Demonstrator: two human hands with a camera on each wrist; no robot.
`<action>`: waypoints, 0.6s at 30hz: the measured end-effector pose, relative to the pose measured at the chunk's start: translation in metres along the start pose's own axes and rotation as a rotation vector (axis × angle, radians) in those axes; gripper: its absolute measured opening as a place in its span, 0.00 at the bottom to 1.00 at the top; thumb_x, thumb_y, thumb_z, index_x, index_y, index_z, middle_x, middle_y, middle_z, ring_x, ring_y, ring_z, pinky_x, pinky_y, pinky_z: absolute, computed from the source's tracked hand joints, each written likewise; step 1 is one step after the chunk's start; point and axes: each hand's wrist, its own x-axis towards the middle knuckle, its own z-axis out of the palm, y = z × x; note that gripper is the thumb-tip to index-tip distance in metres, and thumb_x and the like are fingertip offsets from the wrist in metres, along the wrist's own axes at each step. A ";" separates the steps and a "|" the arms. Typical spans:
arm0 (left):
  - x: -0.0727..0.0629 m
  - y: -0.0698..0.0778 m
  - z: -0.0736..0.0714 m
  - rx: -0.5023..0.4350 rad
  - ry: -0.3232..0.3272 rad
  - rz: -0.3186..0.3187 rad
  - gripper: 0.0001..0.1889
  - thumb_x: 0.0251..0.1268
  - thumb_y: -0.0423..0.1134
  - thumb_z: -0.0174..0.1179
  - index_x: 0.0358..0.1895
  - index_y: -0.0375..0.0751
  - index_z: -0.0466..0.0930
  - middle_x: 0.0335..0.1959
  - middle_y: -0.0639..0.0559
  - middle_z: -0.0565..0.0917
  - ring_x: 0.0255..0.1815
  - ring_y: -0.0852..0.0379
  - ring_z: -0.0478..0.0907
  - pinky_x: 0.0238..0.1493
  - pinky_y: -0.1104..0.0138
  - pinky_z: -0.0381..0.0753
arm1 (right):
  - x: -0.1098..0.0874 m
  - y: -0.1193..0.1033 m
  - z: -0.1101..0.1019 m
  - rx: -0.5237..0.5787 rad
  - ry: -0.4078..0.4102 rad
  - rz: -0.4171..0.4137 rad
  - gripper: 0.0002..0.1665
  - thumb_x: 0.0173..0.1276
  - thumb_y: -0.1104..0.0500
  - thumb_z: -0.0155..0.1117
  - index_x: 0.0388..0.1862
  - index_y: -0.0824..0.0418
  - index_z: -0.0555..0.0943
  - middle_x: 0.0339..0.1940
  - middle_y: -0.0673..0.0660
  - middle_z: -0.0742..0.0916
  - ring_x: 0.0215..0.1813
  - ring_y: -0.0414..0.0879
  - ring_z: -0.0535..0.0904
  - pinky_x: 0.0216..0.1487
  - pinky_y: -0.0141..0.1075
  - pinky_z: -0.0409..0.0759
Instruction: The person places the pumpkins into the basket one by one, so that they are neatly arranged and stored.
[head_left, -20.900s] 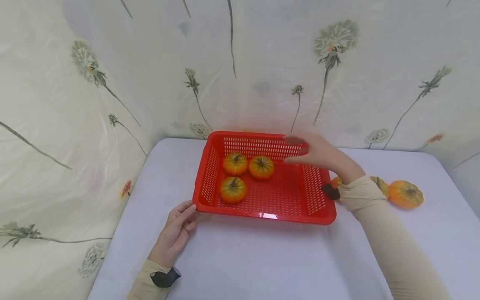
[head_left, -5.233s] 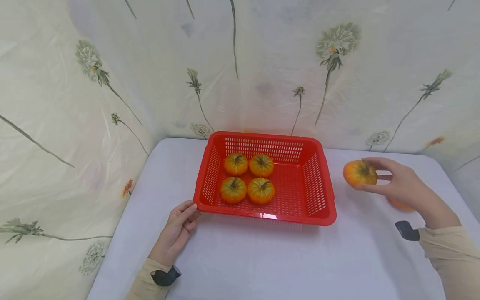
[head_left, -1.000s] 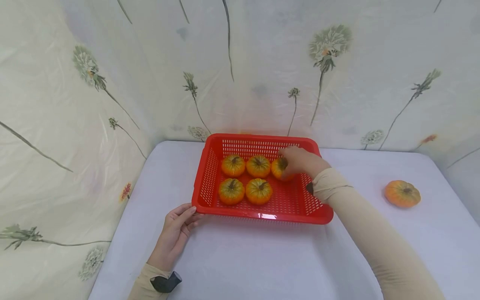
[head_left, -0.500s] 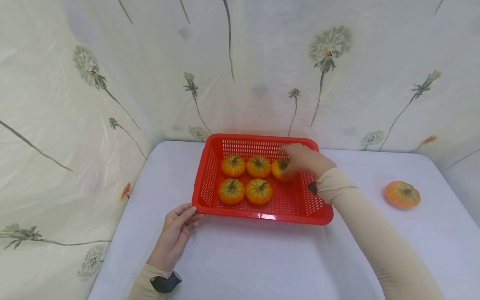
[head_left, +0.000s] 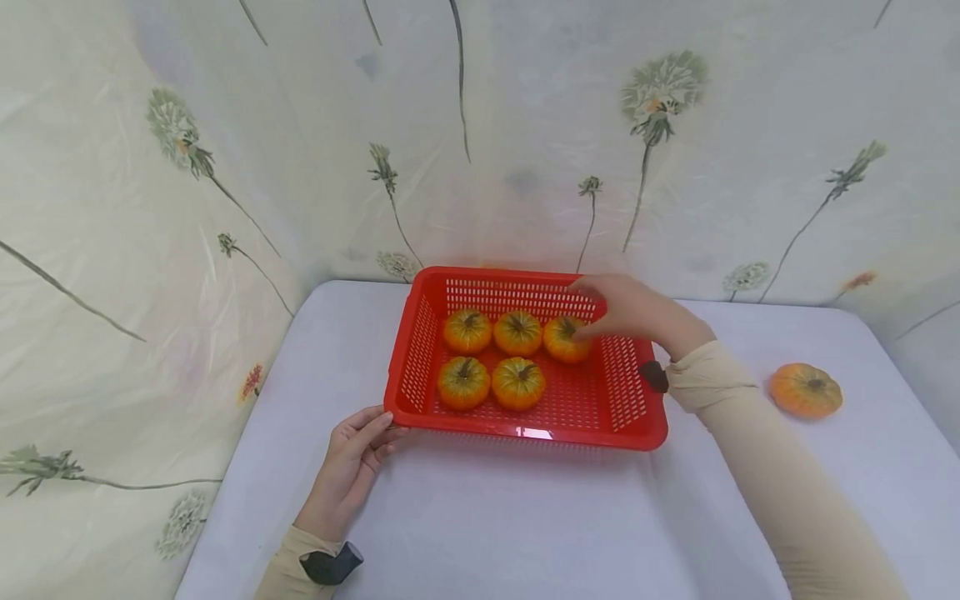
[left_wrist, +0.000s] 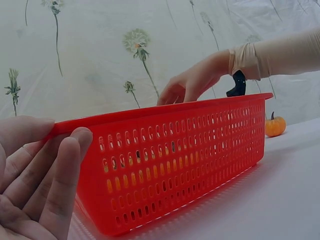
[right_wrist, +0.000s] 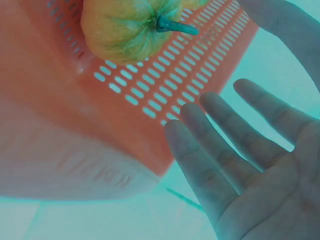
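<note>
A red plastic basket (head_left: 525,432) with slotted walls holds several small orange-green pumpkins, two in the front row and three along the back. My left hand (head_left: 348,467) pinches the basket's front left corner between thumb and fingers; the left wrist view shows the thumb over the rim. Above the basket's back right part hovers my right hand (head_left: 637,310), its fingers spread and apart from the rightmost pumpkin (head_left: 564,340). In the right wrist view that pumpkin (right_wrist: 130,30) lies beyond the straight fingers (right_wrist: 240,135), with nothing in the palm.
One more pumpkin (head_left: 806,391) sits on the white tabletop (head_left: 495,525) to the right of the basket. A flower-printed curtain (head_left: 517,125) stands behind the table and continues along its left side.
Over the last second my right hand has let go of the rightmost back pumpkin and drawn up and right. Earlier, two more pumpkins came into the basket. My left hand keeps its hold.
</note>
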 end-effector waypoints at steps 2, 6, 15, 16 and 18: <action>0.000 0.000 0.000 -0.004 0.003 0.001 0.10 0.78 0.35 0.57 0.48 0.50 0.88 0.43 0.56 0.92 0.42 0.63 0.89 0.43 0.75 0.86 | -0.005 0.002 -0.001 -0.003 0.007 0.002 0.45 0.60 0.51 0.80 0.73 0.61 0.72 0.72 0.64 0.79 0.73 0.63 0.72 0.72 0.64 0.72; -0.001 0.000 0.000 -0.009 0.003 0.007 0.11 0.79 0.34 0.56 0.47 0.51 0.88 0.45 0.57 0.91 0.41 0.63 0.89 0.42 0.75 0.86 | -0.016 0.008 -0.002 -0.008 0.034 0.012 0.45 0.60 0.50 0.80 0.73 0.60 0.72 0.72 0.63 0.79 0.73 0.63 0.72 0.69 0.64 0.74; 0.000 -0.001 0.001 -0.010 0.001 0.009 0.10 0.78 0.33 0.57 0.46 0.49 0.88 0.44 0.56 0.91 0.41 0.63 0.90 0.42 0.75 0.86 | -0.051 0.030 -0.015 -0.005 0.088 0.089 0.47 0.62 0.47 0.78 0.76 0.59 0.69 0.72 0.65 0.77 0.71 0.65 0.71 0.60 0.63 0.82; 0.000 0.000 0.001 -0.009 -0.001 0.013 0.10 0.78 0.33 0.57 0.46 0.49 0.88 0.43 0.56 0.91 0.41 0.63 0.90 0.42 0.75 0.86 | -0.054 0.032 -0.016 -0.007 0.091 0.100 0.48 0.62 0.47 0.78 0.76 0.59 0.68 0.72 0.66 0.77 0.71 0.65 0.71 0.59 0.63 0.82; 0.000 0.000 0.001 -0.010 -0.001 0.019 0.10 0.78 0.32 0.56 0.46 0.49 0.88 0.43 0.56 0.91 0.40 0.63 0.90 0.41 0.75 0.86 | -0.060 0.038 -0.017 -0.016 0.102 0.114 0.49 0.61 0.45 0.79 0.76 0.59 0.68 0.72 0.66 0.76 0.70 0.66 0.71 0.58 0.63 0.83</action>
